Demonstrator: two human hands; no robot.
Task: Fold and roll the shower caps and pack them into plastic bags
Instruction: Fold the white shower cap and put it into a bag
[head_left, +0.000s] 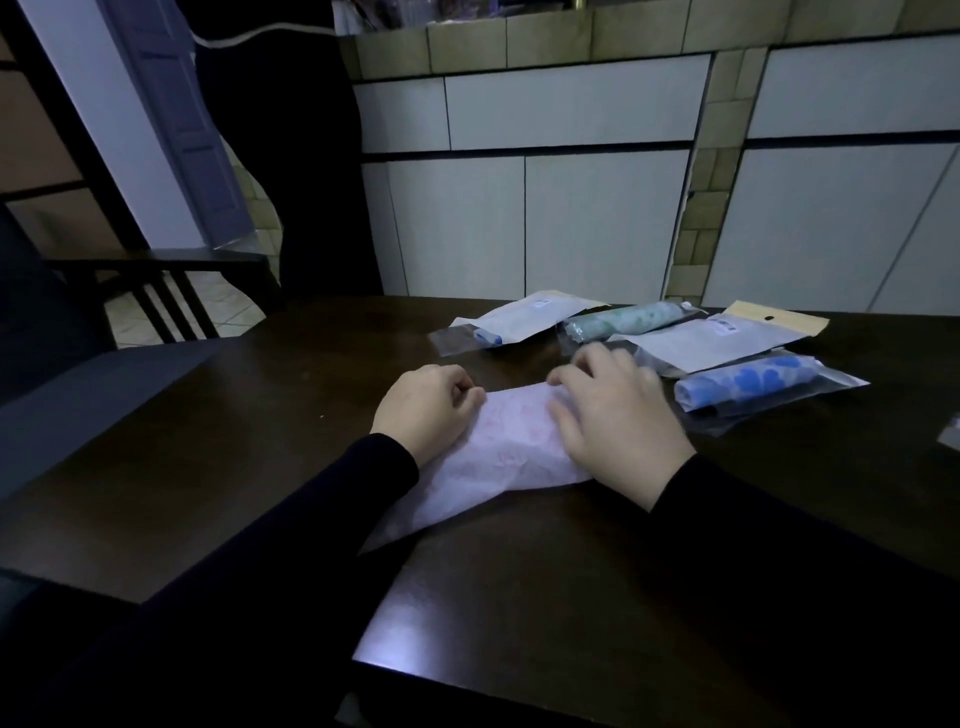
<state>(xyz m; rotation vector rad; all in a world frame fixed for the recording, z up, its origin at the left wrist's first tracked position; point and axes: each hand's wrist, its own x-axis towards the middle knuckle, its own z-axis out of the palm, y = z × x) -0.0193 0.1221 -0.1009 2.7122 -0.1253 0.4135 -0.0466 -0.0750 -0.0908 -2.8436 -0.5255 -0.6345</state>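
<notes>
A thin white shower cap with faint pink marks (498, 452) is laid flat on the dark brown wooden table (571, 597). Its far edge is pinched by the curled left hand (428, 408). It is pressed down by the spread right hand (618, 415). Behind, a rolled blue cap in a clear plastic bag (753, 387) and a rolled green cap in a clear bag (623, 321) are seen.

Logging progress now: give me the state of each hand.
Left hand: fingers curled, gripping the pink shower cap at its far edge.
Right hand: open, fingers pressing flat on the cap.
</notes>
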